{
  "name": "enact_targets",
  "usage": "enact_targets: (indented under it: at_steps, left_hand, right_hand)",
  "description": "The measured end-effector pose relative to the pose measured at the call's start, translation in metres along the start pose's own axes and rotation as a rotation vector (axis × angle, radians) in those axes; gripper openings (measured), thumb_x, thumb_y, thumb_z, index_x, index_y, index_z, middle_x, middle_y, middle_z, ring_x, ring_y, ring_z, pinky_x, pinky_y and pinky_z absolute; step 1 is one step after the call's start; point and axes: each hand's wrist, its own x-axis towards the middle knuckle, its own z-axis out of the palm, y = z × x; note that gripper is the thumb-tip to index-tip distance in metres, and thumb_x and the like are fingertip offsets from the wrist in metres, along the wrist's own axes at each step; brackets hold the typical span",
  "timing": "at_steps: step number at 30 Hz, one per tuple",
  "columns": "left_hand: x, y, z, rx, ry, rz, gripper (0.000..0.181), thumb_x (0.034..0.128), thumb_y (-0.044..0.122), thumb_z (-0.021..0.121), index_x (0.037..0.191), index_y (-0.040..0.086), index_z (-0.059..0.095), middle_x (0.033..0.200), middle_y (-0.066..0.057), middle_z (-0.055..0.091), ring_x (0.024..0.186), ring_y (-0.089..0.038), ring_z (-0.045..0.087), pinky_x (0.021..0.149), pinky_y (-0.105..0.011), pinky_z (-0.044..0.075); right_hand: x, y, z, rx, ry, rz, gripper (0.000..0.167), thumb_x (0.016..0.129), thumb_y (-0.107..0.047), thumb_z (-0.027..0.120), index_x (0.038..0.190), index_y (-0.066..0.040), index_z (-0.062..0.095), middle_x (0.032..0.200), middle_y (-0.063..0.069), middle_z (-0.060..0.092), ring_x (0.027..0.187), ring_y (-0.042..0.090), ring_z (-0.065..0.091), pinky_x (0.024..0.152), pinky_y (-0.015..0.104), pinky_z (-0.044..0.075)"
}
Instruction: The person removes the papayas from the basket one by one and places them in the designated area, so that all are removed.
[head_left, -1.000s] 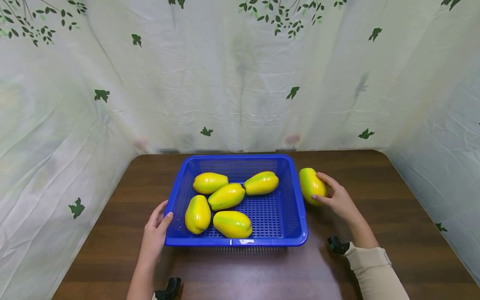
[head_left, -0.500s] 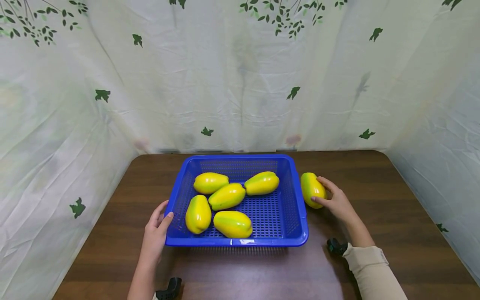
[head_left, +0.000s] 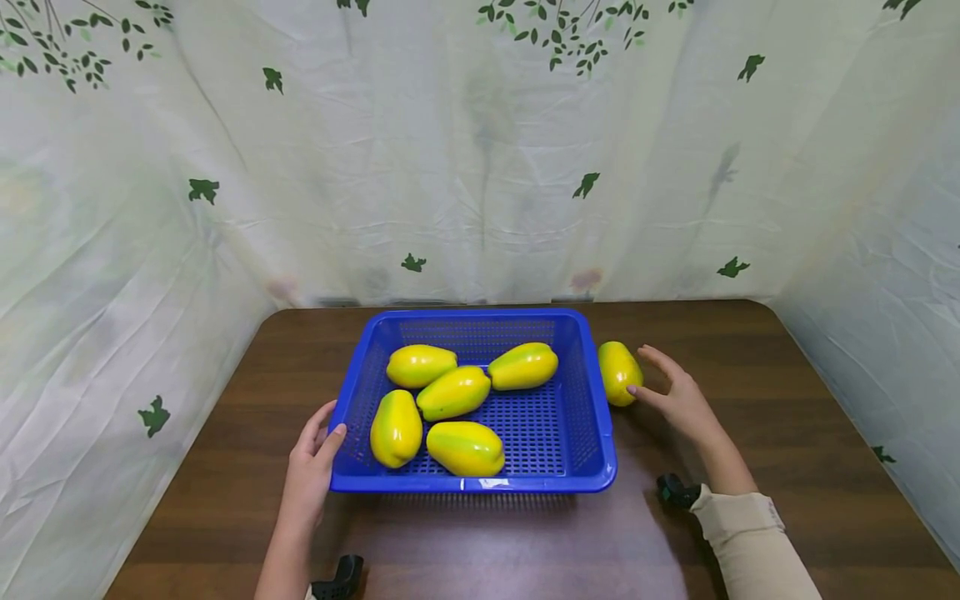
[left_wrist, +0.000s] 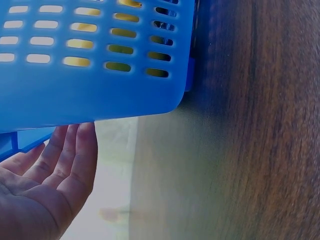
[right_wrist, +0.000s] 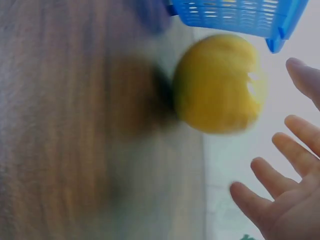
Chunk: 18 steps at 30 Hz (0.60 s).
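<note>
I see a meshed plastic basket (head_left: 540,484) blocking one side of the lone glossy fruit (head_left: 617,373); left hand (head_left: 311,454) grips basket, right hand (head_left: 684,408) spread.

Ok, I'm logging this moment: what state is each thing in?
Blue basket: upright, open-topped, partly filled
Five yellow fruits: lying inside the basket
Sixth fruit: on the table, outside the basket
Left hand: gripping the basket's side
Right hand: fingers spread beside the sixth fruit, not gripping it
Backdrop cloth: hanging, creased
</note>
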Motion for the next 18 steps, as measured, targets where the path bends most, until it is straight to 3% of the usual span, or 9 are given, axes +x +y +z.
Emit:
enact_targets:
  at_steps: [10,18]
  left_hand:
    - [0.000,0.000,0.000,0.007,-0.009,-0.014,0.051,0.0934,0.041,0.042,0.140,0.022,0.030,0.123,-0.016,0.045,0.095,-0.024,0.053,0.074,-0.024,0.047]
    - [0.000,0.000,0.000,-0.001,0.000,-0.014,0.050,0.0939,0.038,0.042,0.139,0.020,0.031,0.119,-0.016,0.047,0.088,-0.017,0.055,0.071,-0.022,0.047]
  right_hand:
    - [-0.002,-0.028,-0.012,-0.051,0.064,-0.058,0.072,0.080,-0.028,0.068,0.139,-0.011,0.032,0.141,0.013,0.029,0.127,0.037,0.025,0.095,0.058,0.024]
    - [0.001,-0.063,-0.017,-0.046,0.088,-0.157,0.073,0.078,-0.021,0.071,0.140,-0.016,0.032,0.141,0.009,0.032,0.126,0.036,0.028,0.096,0.054,0.026]
